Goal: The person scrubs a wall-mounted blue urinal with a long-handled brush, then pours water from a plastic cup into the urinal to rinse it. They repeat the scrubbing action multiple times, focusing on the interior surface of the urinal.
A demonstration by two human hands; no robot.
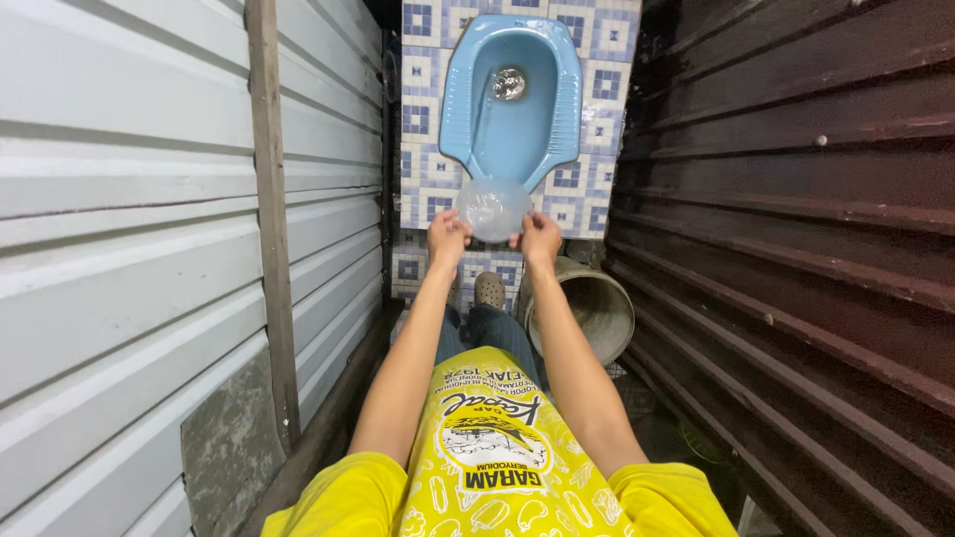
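the floor (pixel 426 169) is tiled in white squares with blue patterned squares, running between a pale corrugated wall on one side and a dark rust-brown corrugated wall on the other. a light blue squat toilet pan (pixel 512 94) is set into the tiles, its metal drain showing near the far end. nearer the person, a round grey bucket (pixel 587 303) stands on the floor just beside the dark wall, and a foot in a brown clog (pixel 488 290) rests on the tiles next to it.
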